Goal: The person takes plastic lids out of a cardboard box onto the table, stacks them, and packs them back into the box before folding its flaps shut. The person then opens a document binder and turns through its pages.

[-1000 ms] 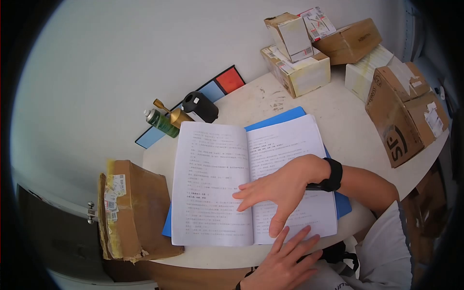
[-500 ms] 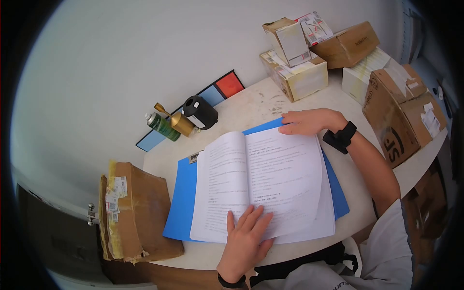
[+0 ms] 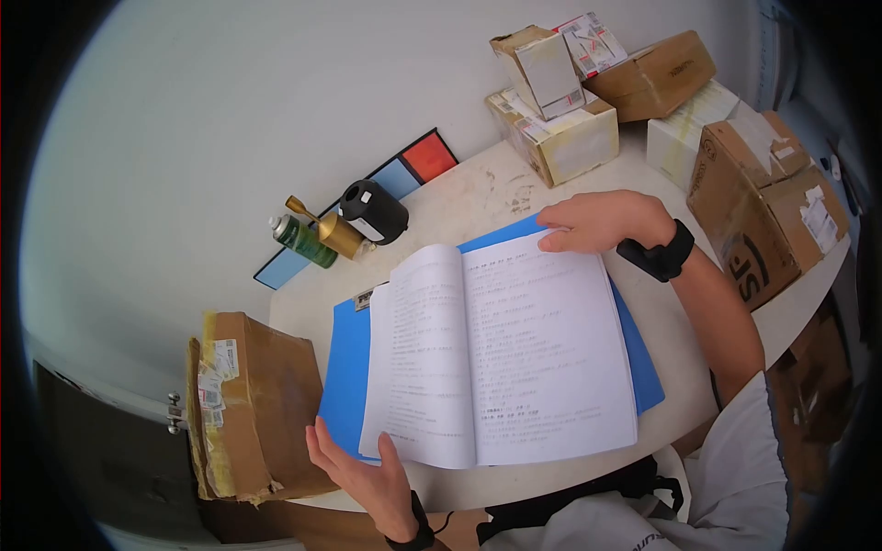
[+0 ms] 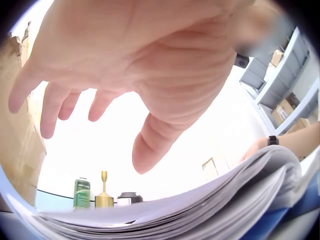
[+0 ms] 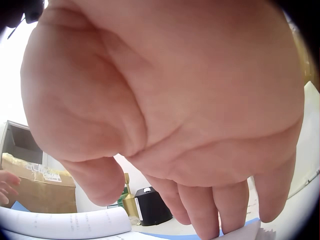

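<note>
An open stack of printed pages (image 3: 551,358) lies on a blue clip folder (image 3: 344,367), its left-hand leaves (image 3: 427,358) bowed upward near the middle fold. At the lower left corner of these leaves is my left hand (image 3: 372,477), thumb and fingers spread, thumb close to the paper's edge. In the left wrist view its fingers (image 4: 47,112) stand apart above the leaf edges. My right hand (image 3: 611,223) rests at the top right corner of the right-hand page. Its fingertips reach the paper in the right wrist view, the thumb (image 5: 102,182) apart from them.
A worn cardboard box (image 3: 262,404) stands at the table's left edge. Along the wall are a green spray can (image 3: 303,241), a gold-coloured holder (image 3: 340,234) and a black cylindrical container (image 3: 375,211). Several boxes are piled at the back right, with a large carton (image 3: 763,211) closest to my right arm.
My right hand went from over the pages to their top right corner. My left hand moved from the bottom edge to the lower left corner. The left-hand leaves shifted rightward, exposing the folder's clip.
</note>
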Demonstrator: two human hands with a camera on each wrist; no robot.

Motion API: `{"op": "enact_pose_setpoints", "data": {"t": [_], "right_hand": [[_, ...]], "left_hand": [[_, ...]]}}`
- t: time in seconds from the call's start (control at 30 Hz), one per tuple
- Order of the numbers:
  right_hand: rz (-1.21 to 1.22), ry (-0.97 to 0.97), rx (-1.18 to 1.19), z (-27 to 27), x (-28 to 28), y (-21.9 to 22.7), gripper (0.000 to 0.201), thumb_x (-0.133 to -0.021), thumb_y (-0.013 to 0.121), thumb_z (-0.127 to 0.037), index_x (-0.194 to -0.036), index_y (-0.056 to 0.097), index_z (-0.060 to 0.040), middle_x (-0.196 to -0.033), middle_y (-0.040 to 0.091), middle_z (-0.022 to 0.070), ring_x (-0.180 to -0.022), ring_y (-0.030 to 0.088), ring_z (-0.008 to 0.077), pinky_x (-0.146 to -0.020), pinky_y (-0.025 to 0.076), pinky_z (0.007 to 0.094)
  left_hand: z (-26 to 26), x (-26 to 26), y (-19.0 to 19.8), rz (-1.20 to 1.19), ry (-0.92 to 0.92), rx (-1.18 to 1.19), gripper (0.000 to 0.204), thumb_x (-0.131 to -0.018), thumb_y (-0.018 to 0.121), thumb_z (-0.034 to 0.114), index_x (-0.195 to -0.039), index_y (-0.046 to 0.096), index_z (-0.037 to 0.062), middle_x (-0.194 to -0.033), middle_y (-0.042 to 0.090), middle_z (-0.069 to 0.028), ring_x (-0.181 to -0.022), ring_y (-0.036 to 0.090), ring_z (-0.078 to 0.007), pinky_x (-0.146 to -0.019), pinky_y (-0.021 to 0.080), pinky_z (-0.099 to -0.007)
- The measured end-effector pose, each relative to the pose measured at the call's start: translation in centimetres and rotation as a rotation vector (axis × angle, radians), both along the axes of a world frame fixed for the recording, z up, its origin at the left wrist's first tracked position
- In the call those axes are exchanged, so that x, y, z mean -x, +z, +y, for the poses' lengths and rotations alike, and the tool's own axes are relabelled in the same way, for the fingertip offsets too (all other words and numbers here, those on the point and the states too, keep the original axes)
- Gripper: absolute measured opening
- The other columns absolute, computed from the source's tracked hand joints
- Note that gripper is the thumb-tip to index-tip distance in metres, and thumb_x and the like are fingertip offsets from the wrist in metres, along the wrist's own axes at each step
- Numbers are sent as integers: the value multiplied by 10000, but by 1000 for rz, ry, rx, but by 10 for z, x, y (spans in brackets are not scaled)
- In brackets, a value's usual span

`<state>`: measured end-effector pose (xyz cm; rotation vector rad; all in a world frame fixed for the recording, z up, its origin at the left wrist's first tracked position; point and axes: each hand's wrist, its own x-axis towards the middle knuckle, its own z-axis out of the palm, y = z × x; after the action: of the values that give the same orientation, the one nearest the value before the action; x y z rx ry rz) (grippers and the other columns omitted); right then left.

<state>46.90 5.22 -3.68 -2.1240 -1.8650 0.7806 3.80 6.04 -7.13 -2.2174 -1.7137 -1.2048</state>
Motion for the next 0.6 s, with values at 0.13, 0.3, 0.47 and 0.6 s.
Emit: {"op": "enact_pose_setpoints", "data": {"t": [0.13, 0.3, 0.47, 0.6], "right_hand": [[-65, 23, -120, -5, 10, 6, 559, -1035, 615, -423, -1363, 605, 29, -1243, 706, 215, -1178, 674, 339, -997, 524, 407], [332, -216, -29, -8, 10, 28, 654, -998, 687, -442, -1405, 539, 48, -1145, 716, 184, -1109, 712, 280, -931, 596, 418], [1078, 557, 445, 4, -16, -40, 1101, -855, 838, -576, -1602, 324, 47, -1506, 535, 249, -1369, 580, 347, -1070, 545, 494], [1037, 857, 179, 3, 89, -20, 1219, -811, 791, -725, -1653, 273, -13, -1725, 221, 234, -1620, 157, 372, -1284, 230, 548]], "left_hand": [[-16, -18, 14, -76, -232, -50, 555, -829, 725, -8, -1364, 578, -11, -1462, 524, -237, -1352, 524, -407, -1105, 442, -461], [-33, -2, 20, -63, -903, 757, 462, -843, 768, 71, -1292, 657, 48, -1515, 510, -210, -1357, 531, -365, -1134, 406, -501], [-60, -47, 43, 331, -1601, 1115, 296, -941, 726, 220, -1153, 672, 21, -1225, 647, -183, -1193, 619, -398, -1031, 492, -483], [-81, -80, 32, 141, -1782, 605, 290, -957, 701, 226, -1163, 654, 27, -1200, 647, -184, -1130, 624, -401, -984, 501, -481]]}}
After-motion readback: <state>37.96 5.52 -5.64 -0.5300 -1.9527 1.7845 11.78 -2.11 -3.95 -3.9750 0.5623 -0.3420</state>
